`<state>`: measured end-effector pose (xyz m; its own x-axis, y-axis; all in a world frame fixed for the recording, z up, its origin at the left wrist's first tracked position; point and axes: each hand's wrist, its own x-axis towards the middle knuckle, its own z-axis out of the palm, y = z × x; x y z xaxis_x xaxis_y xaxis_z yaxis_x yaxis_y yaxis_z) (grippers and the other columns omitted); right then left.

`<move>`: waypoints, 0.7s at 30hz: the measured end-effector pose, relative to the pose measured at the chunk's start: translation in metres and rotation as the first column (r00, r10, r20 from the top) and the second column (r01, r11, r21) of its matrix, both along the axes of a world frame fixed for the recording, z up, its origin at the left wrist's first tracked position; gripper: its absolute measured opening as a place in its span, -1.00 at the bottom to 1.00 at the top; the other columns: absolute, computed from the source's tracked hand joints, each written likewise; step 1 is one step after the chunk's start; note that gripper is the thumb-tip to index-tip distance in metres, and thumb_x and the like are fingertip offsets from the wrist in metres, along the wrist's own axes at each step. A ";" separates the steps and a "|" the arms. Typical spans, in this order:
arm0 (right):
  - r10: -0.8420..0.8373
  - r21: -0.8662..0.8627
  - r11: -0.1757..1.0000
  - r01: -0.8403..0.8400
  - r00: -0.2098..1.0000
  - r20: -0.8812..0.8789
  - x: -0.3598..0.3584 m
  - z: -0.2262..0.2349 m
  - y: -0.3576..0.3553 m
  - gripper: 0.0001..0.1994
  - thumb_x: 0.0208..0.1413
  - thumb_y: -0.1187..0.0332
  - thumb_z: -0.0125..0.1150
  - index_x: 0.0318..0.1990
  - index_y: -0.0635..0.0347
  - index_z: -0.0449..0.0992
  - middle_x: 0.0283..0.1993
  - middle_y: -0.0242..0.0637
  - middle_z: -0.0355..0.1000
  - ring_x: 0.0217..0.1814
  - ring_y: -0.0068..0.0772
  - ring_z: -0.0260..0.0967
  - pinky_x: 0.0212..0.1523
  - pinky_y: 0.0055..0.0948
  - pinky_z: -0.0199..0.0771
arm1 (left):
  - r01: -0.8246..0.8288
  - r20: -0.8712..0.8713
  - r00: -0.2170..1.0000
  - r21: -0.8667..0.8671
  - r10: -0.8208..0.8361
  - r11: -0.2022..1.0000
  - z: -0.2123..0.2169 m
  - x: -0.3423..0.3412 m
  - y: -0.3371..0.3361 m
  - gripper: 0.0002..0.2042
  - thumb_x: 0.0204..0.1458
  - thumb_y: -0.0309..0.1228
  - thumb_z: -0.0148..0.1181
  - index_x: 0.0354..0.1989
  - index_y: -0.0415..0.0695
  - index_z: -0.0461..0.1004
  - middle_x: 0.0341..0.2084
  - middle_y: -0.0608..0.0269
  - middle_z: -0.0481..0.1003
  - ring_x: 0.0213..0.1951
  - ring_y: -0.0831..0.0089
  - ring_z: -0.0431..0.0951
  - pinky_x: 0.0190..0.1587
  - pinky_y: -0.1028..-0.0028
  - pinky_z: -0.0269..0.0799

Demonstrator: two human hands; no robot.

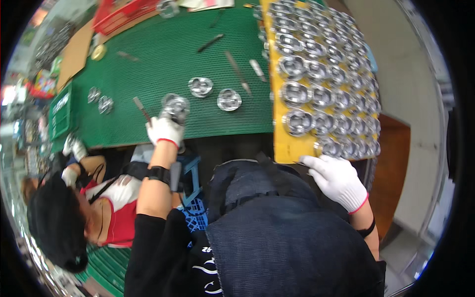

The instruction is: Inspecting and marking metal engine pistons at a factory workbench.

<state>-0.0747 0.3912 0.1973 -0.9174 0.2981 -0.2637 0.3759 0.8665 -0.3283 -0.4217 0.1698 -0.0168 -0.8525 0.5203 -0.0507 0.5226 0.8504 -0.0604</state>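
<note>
Nearest you, your white-gloved right grip [334, 179] is at the near edge of a flat yellow board [286, 146]; you cannot tell how closed it is. Your white-gloved left grip [166, 131] holds the near side of a shiny, round silver metal part [175, 105], blurred, above the green textured counter [163, 59]; two similar silver metal parts [200, 86] lie beyond.

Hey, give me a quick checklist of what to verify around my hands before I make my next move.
1. Left hand and right hand gloved: ok.
2. Left hand at the shiny metal part: ok.
3. Firm left grip: cannot tell, blurred.
4. Thin tool clear of left fingers: not ok, its end reaches them.
5. Right hand beside the near edge of the yellow board: ok.
6. Right hand free of any object: cannot tell.
</note>
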 end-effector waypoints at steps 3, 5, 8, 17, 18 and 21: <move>0.074 0.092 0.993 -0.068 0.996 -0.059 -0.018 0.014 -0.008 -0.76 0.06 0.32 0.11 -0.09 -0.02 0.49 -0.51 -0.31 0.37 -0.51 -0.27 0.40 -0.48 -0.35 0.41 | 0.117 0.033 0.984 0.612 -0.173 0.782 -0.107 -0.093 -0.063 -0.85 0.11 -0.41 0.06 -0.21 -0.16 0.49 -0.31 0.19 0.56 -0.31 0.33 0.57 -0.21 0.47 0.50; -0.014 0.116 0.993 0.016 1.000 -0.017 -0.016 0.020 -0.006 -0.76 0.07 0.36 0.06 -0.10 0.05 0.49 -0.55 -0.31 0.34 -0.52 -0.28 0.39 -0.47 -0.37 0.40 | -0.120 0.249 0.965 0.134 0.083 0.984 -0.052 -0.075 -0.013 -0.63 0.07 -0.06 0.07 -0.06 -0.02 0.47 -0.19 -0.04 0.52 -0.11 -0.03 0.50 -0.12 0.20 0.42; -0.033 0.119 0.992 0.033 0.999 -0.004 -0.022 0.034 -0.008 -0.77 0.07 0.37 0.03 -0.12 0.09 0.49 -0.56 -0.29 0.34 -0.50 -0.27 0.40 -0.44 -0.36 0.40 | 0.077 0.353 0.935 -0.146 -0.020 0.986 -0.107 -0.116 -0.037 -0.54 0.11 0.05 -0.08 -0.03 -0.05 0.44 -0.22 -0.09 0.52 -0.15 -0.04 0.51 -0.13 0.17 0.44; 0.126 0.057 0.990 -0.126 0.992 0.003 -0.034 0.036 0.002 -0.83 0.06 0.35 0.02 -0.32 0.19 0.52 -0.48 -0.17 0.45 -0.43 -0.18 0.45 -0.39 -0.28 0.43 | -0.581 0.607 0.693 0.790 -0.388 0.198 0.100 -0.005 0.029 -0.60 0.20 -0.40 -0.09 0.18 -0.31 0.19 0.07 0.02 0.32 0.05 0.29 0.39 0.03 0.35 0.38; 0.152 0.053 0.987 -0.154 0.988 0.033 -0.034 0.034 0.004 -0.83 0.06 0.35 0.02 -0.36 0.19 0.52 -0.48 -0.16 0.46 -0.43 -0.16 0.46 -0.38 -0.27 0.44 | -0.466 0.496 0.696 0.862 -0.519 0.199 0.152 0.020 0.038 -0.61 0.20 -0.41 -0.11 0.16 -0.35 0.20 0.05 -0.01 0.34 0.06 0.24 0.39 0.05 0.32 0.37; 0.245 0.005 0.969 -0.245 0.968 0.048 -0.038 0.035 0.005 -0.85 0.01 0.39 0.02 -0.33 0.18 0.51 -0.51 -0.16 0.43 -0.48 -0.14 0.44 -0.43 -0.24 0.43 | 0.048 -0.003 0.623 0.998 -0.782 0.034 0.251 0.054 -0.016 -0.50 0.17 -0.28 -0.13 0.22 -0.34 0.13 0.08 -0.14 0.33 0.12 0.08 0.37 0.07 0.19 0.36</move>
<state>-0.1129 0.3962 0.2320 -0.9495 0.0686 -0.3063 0.1663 0.9375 -0.3058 -0.3674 0.1533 0.2338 -0.4666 0.7160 0.5193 0.4135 -0.3425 0.8437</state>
